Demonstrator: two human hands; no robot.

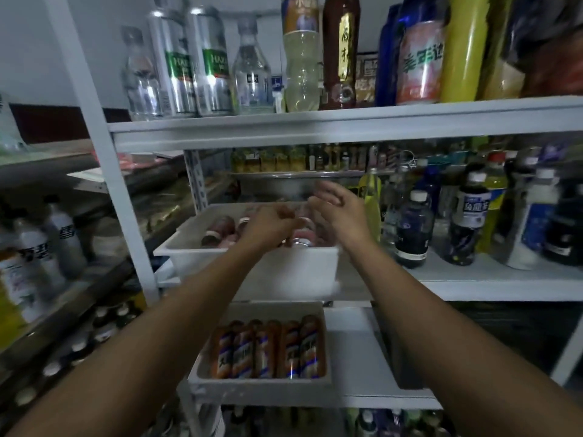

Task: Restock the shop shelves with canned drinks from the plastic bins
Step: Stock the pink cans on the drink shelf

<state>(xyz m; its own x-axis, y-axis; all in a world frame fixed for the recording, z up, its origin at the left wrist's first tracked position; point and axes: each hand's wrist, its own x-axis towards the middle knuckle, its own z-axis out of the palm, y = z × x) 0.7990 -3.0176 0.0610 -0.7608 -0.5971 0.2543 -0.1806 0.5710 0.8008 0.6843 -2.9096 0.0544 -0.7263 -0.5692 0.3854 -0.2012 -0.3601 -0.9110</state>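
Forearms outstretched over bin point(252, 268); left hand point(271, 223) fingers curled above cans point(220, 229), grip unclear; right hand point(342, 216) fingers loosely spread.

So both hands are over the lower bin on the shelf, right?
Not quite: the head view shows the left hand and right hand over the upper bin, the one holding reddish cans. The lower bin with orange cans sits untouched beneath.

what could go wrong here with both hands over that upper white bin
The upper bin sits right at the front edge of the shelf, so pressing on its front could tip it toward the lower bin. The right hand works close beside the yellow bottle and dark bottle; a wide swing might knock them.
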